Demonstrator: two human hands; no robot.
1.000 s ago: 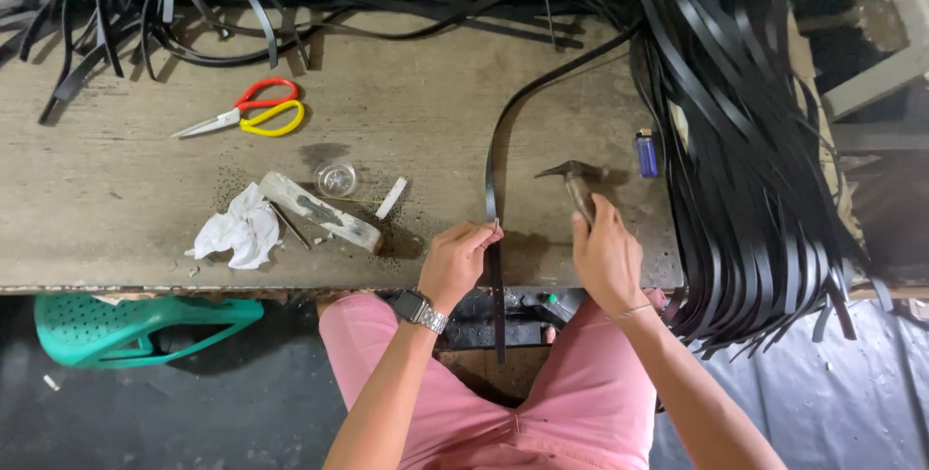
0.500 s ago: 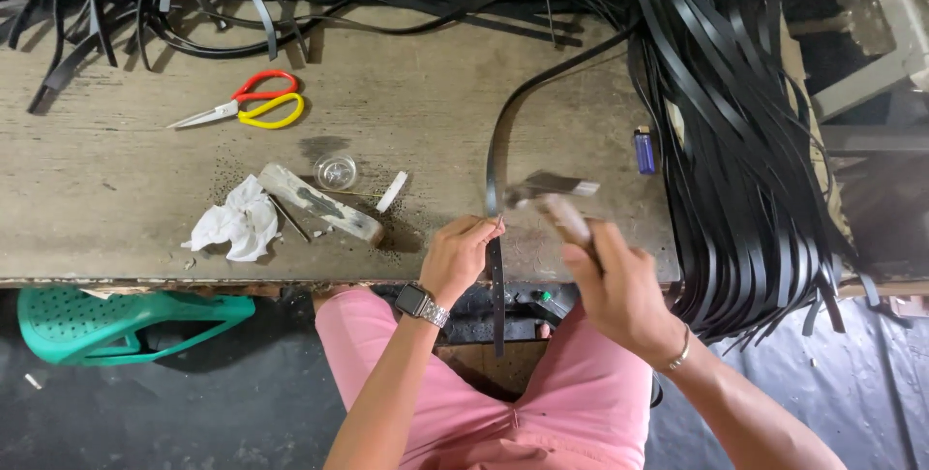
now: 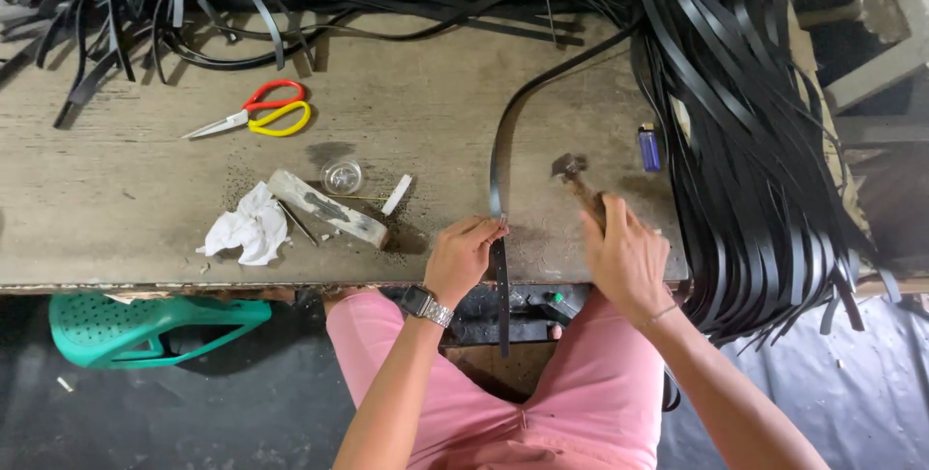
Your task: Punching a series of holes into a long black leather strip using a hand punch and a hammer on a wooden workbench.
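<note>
The left hand [image 3: 463, 259] pinches a black strap [image 3: 499, 165] with its fingers [image 3: 484, 231] pressed together on it, near the front edge of the surface [image 3: 116, 209]. The strap curves up across the surface toward the strap pile [image 3: 745, 141] and its near end hangs over the edge. The right hand [image 3: 627, 259] has its fingers wrapped around the handle of a hammer [image 3: 573, 176], its head just right of the strap. A blue lighter [image 3: 649, 148] lies beside the pile. Farther left sit scissors [image 3: 254, 115], a small glass [image 3: 342, 177], a wood block [image 3: 327, 210] and a crumpled cloth [image 3: 247, 228]. A green stool [image 3: 145, 327] stands below.
</note>
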